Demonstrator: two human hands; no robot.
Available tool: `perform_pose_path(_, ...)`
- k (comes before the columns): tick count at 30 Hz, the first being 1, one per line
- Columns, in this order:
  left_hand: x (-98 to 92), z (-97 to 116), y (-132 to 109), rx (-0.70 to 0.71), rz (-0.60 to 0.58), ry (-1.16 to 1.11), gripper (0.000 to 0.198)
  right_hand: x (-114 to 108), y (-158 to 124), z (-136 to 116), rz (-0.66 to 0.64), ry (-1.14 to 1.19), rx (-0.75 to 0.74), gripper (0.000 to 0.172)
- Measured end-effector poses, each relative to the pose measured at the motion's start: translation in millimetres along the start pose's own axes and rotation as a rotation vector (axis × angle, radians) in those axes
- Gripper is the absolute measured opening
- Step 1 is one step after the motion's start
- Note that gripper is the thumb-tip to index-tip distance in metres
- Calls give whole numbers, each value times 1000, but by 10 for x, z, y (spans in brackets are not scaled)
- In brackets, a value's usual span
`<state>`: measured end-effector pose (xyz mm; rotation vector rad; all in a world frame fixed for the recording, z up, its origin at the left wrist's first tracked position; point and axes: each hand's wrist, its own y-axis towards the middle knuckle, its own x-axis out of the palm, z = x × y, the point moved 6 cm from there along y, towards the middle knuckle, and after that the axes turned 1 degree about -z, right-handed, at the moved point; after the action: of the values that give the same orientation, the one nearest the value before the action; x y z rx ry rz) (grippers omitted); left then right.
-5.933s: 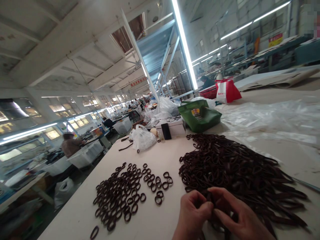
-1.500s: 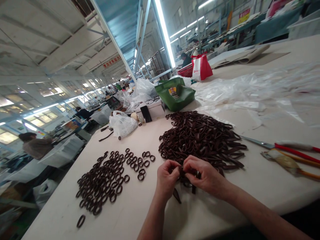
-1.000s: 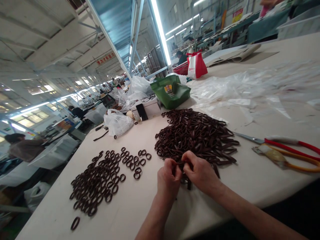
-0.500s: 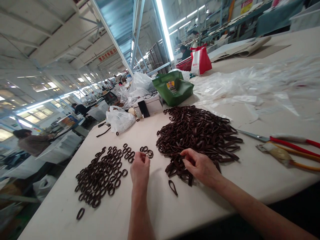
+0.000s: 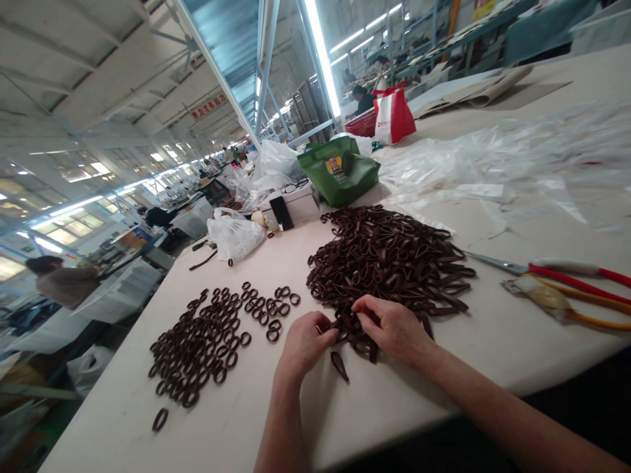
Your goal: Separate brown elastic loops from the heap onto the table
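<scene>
A large heap of dark brown strap loops with tails (image 5: 379,256) lies in front of me on the pale table. At its near edge my left hand (image 5: 308,341) has its fingers pinched together, and what they hold is too small to make out. Close to its right, my right hand (image 5: 389,328) is also pinched over the heap, its fingertips against dark pieces. One single loop (image 5: 339,366) lies just below the hands. Many small brown rings (image 5: 197,348) are spread out on the left, with a lone ring (image 5: 160,419) nearer me.
Red-handled scissors (image 5: 557,272) and orange-handled pliers (image 5: 566,305) lie at the right. Behind the heap are a green bag (image 5: 340,172), a phone (image 5: 280,213), a white plastic bag (image 5: 234,236) and clear plastic sheets (image 5: 493,157). A person (image 5: 64,282) sits at the far left.
My left hand has moved right, from the rings to the heap's near edge beside my right hand. More rings now show where it was. My right hand has hardly moved.
</scene>
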<state>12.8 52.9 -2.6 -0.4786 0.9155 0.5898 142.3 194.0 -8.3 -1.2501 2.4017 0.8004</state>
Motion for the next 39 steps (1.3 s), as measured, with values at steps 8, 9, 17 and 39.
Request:
perform_pose_path(8,-168,-73,7,50,210,-296,20,4,-20,1,32,37,-40,21)
perform_pose_path(9,-159,-73,4,60,215,-396,24,-2,-24,-13,40,55,-51,23)
perform_pose_path(17,192,279,-74,146,-51,-808,32,28,-19,-164,-9,204,-202,30)
perform_pose_path(39,143,281,-66,102,91,-841,29,-68,14,-262,-175,387,-164,10)
